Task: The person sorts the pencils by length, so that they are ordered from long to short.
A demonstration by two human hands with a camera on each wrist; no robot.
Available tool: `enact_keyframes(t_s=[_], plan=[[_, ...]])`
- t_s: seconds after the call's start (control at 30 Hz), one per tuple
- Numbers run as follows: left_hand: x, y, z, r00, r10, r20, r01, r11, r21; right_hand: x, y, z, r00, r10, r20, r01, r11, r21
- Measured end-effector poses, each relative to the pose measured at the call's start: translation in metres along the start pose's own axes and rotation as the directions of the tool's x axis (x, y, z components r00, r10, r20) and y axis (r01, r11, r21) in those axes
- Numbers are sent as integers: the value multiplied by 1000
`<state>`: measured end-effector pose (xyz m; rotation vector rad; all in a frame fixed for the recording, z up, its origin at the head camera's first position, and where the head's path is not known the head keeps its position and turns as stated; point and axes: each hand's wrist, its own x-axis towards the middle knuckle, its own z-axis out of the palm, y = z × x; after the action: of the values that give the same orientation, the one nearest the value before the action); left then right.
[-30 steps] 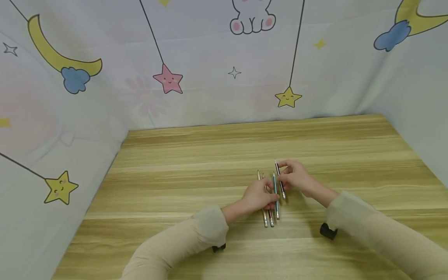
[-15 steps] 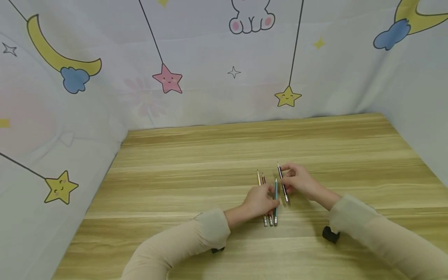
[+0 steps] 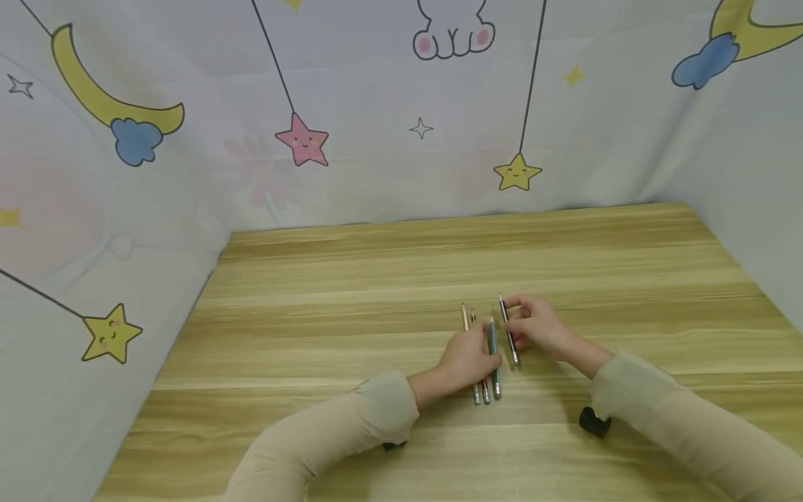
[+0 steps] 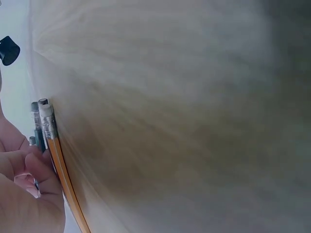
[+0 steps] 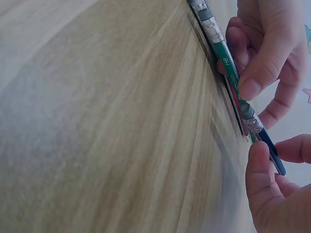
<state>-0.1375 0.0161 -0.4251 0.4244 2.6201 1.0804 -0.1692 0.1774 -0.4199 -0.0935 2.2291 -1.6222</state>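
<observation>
Four would be too many to count, so several pencils lie near the table's middle, erasers toward me. My left hand (image 3: 467,359) pinches a green pencil (image 3: 493,355) between thumb and fingers; "HB" shows on its side in the right wrist view. Under that hand lie a yellow pencil (image 3: 465,317) and a dark red one (image 3: 486,392), side by side, partly hidden by the palm. To the right, my right hand (image 3: 533,324) pinches a dark blue pencil (image 3: 509,335) with a white stripe, apart from the green one. Its eraser end (image 5: 250,116) shows in the right wrist view.
The wood-grain table (image 3: 326,314) stretches around the hands. A white printed cloth (image 3: 376,174) hangs along its back and sides. Black wrist cameras (image 3: 594,422) sit under both cuffs.
The right hand has moved slightly right and toward me with the dark blue pencil, widening its gap from the others. The green pencil has shifted slightly toward me in the left hand.
</observation>
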Motion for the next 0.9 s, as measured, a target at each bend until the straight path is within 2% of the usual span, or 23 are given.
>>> enact_keyframes(t_s=[0.1, 0.2, 0.33, 0.57, 0.77, 0.9], plan=[[1, 2, 1, 1000, 28, -9, -27, 993, 113, -1, -1, -1, 1000, 2, -2, -2, 1000, -3], [3, 4, 2, 999, 39, 0, -38, 984, 174, -2, -2, -1, 1000, 6, -6, -6, 1000, -9], [4, 3, 2, 998, 65, 10, -65, 975, 214, -3, -2, -1, 1000, 8, -7, -8, 1000, -13], [6, 1, 0, 989, 147, 33, -150, 955, 254, -3, 1, -2, 1000, 10, -5, -10, 1000, -9], [7, 0, -1, 975, 218, 48, -221, 918, 328, -3, 2, -1, 1000, 12, -4, -12, 1000, -7], [6, 1, -2, 968, 243, 60, -248, 899, 362, -4, 3, -1, 1000, 16, 4, -16, 1000, 1]])
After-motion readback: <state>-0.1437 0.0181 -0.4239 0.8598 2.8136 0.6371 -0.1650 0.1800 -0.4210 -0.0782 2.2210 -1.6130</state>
